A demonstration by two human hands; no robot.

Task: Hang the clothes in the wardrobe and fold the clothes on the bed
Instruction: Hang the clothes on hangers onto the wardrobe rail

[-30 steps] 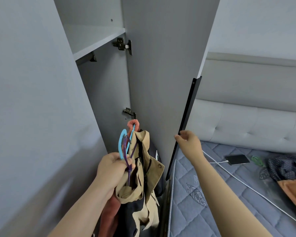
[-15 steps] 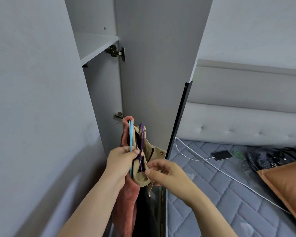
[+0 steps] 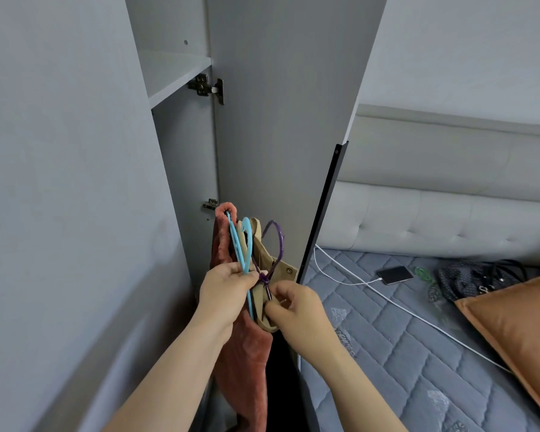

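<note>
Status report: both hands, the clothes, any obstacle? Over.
Left hand grips blue plastic hangers and terracotta fuzzy garment. Right hand pinches beige cloth jacket by neck of purple hanger. Bundle not hung yet. Open grey wardrobe door alongside, not blocking.

Forearms forward, left hand (image 3: 223, 294) beside right hand (image 3: 298, 308), fingers (image 3: 276, 311) curled.

Only the hooks of the blue hanger (image 3: 243, 241) and purple hanger (image 3: 278, 241) show. Their shoulders lie hidden inside the rust garment (image 3: 247, 353) and khaki garment (image 3: 264, 294). The left hand (image 3: 228, 294) grips the blue hanger's neck, palm out of sight. The right hand (image 3: 296, 307) pinches the khaki garment, fingertips buried in a fold. The rust garment and a dark garment (image 3: 279, 369) run off the bottom edge. The orange pillow (image 3: 518, 332) is cut by the right edge. A small green item (image 3: 423, 273) and a dark patterned heap (image 3: 474, 280) on the bed (image 3: 402, 353) cannot be identified.
</note>
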